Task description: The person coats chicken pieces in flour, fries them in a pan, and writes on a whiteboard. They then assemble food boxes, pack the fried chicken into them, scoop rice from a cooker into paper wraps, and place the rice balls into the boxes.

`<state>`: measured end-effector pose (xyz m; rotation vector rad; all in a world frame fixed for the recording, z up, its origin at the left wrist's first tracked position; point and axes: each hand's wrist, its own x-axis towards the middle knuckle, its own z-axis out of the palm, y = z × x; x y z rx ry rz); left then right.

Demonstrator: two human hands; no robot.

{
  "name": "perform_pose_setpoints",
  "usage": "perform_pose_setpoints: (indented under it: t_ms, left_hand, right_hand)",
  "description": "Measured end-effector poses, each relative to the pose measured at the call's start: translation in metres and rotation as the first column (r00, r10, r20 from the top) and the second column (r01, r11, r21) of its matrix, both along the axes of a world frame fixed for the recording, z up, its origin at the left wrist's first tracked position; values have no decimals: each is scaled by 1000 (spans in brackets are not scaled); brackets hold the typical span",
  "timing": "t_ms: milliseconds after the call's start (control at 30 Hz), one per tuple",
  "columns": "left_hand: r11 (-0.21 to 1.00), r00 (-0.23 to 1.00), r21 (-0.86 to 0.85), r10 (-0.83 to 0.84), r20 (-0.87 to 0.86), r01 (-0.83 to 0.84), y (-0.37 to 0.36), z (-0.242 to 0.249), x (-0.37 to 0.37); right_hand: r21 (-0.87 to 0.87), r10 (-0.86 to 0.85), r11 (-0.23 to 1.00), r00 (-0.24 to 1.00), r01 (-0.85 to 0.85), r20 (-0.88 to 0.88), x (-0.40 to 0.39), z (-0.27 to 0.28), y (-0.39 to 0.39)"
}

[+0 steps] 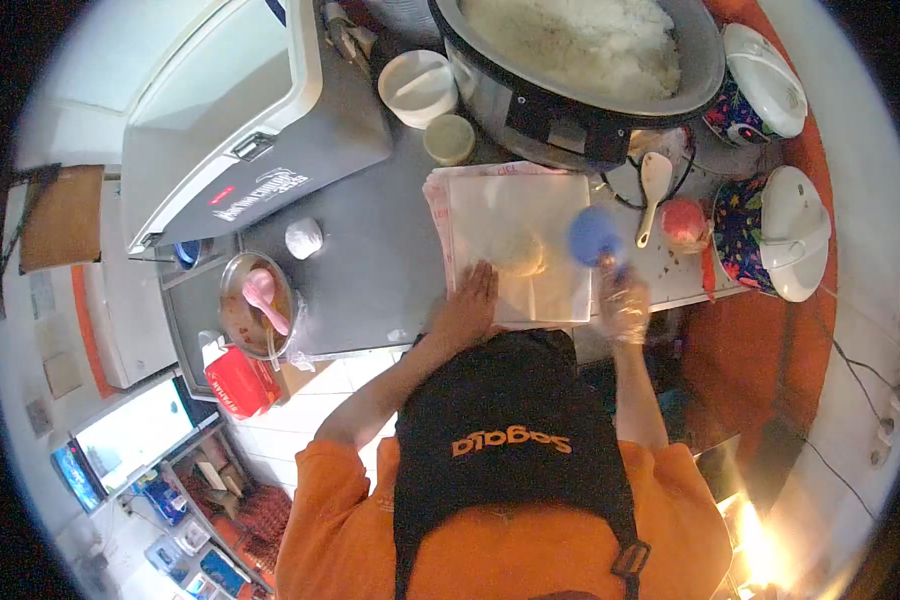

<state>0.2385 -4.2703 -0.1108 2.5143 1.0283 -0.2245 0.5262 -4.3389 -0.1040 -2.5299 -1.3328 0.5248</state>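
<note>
A stack of wrapping paper sheets lies at the counter's front edge, with a pale mound that looks like rice on its top sheet. My left hand rests on the paper's left side, fingers stretched out beside the mound. Over the right edge of the sheets is a round blue scoop, slightly blurred. My right hand, in a clear plastic glove, grips it from the near side; its handle is mostly hidden by the fingers.
Behind the paper stands a large pot of white rice. A white paddle and patterned lidded pots are to the right. At left are a grey cooler box and a bowl holding a pink ladle.
</note>
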Motion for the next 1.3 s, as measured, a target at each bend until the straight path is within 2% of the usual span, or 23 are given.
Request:
perform_pose_setpoints:
  t_ms: [33, 67, 133, 233, 300, 333, 400, 433, 533, 633, 733, 767, 833, 867, 900, 933, 967, 1033, 1100, 1200, 1233, 1267, 1300]
  left_hand:
    - [998, 1000, -68, 8, 24, -7, -9, -4, -2]
    - [992, 995, 69, -102, -14, 102, -13, -24, -9]
    - [893, 947, 315, -297, -123, 321, -25, -75, -25]
    - [899, 920, 206, -391, -22, 387, -25, -54, -30]
    - [901, 922, 200, -384, -49, 386, -30, -56, -39]
    - [903, 924, 197, -377, -61, 381, -35, -57, -43]
    - [926, 928, 72, -368, -53, 371, -40, -57, -51]
    - [933, 932, 13, -358, -50, 359, -42, -57, -53]
    - [916, 937, -311, -311, -156, 253, -21, -13, -38]
    - [961, 979, -226, -181, -89, 157, -13, 7, -34]
    - [907, 968, -404, 197, 154, -120, -2, 25, -39]
    - [901, 962, -420, 200, 185, -107, 2, 23, -40]
    - [889, 946, -451, 208, 246, -78, 9, 22, -41]
    - [916, 949, -396, 181, 259, -67, 9, 23, -40]
    - [940, 950, -338, 152, 272, -53, 9, 24, -36]
    - [959, 952, -280, 119, 282, -37, 9, 25, -32]
    - [996, 958, -76, -29, 284, 53, 8, 17, -29]
    - [914, 927, 328, -315, 203, 239, 6, -9, -23]
    - [928, 938, 290, -293, 186, 232, -9, -30, -23]
    - [920, 927, 258, -341, 156, 295, -28, -54, -32]
    - [913, 920, 251, -364, 145, 322, -33, -58, -34]
    - [965, 954, 25, -263, 145, 262, -30, -45, -30]
    - [963, 980, -196, -162, 120, 183, -25, -32, -26]
  right_hand:
    - [119, -137, 982, 987, 146, -81, 12, 28, 10]
    - [149, -168, 972, 981, 181, -97, 39, 6, 7]
    - [158, -121, 978, 989, 134, -91, 69, -15, 12]
    - [38, 25, 999, 1000, -25, 10, 90, -29, 27]
    - [-6, 120, 993, 990, -120, 77, 88, -18, 34]
    - [133, 95, 984, 982, -118, 162, 82, -13, 31]
    - [406, 13, 902, 947, -150, 321, 67, 1, 28]
    - [434, 42, 883, 952, -177, 304, 61, 11, 28]
    - [476, 169, 837, 955, -269, 243, 36, 31, 16]
    - [445, 385, 793, 908, -416, 163, 24, 20, 0]
    - [451, 417, 823, 906, -346, -67, 4, 34, -5]
    - [325, 496, 839, 858, -436, -130, 0, 40, -3]
    - [262, 670, 734, 731, -627, -126, -7, 36, -4]
    - [231, 745, 664, 654, -711, -129, -11, 32, -6]
    - [108, 805, 587, 593, -803, 33, -15, 23, -12]
    - [96, 828, 547, 554, -832, 86, -16, 18, -12]
    - [80, 846, 509, 515, -857, 138, -16, 14, -10]
    - [62, 862, 450, 451, -891, 232, -15, 1, -10]
    - [55, 862, 405, 402, -912, 310, -13, -13, -15]
    - [140, 906, 349, 371, -927, 202, -2, -15, -15]
    - [193, 895, 388, 419, -901, 156, -1, -14, -14]
    - [245, 881, 425, 461, -871, 110, 1, -12, -12]
    - [294, 865, 459, 497, -838, 66, 2, -12, -9]
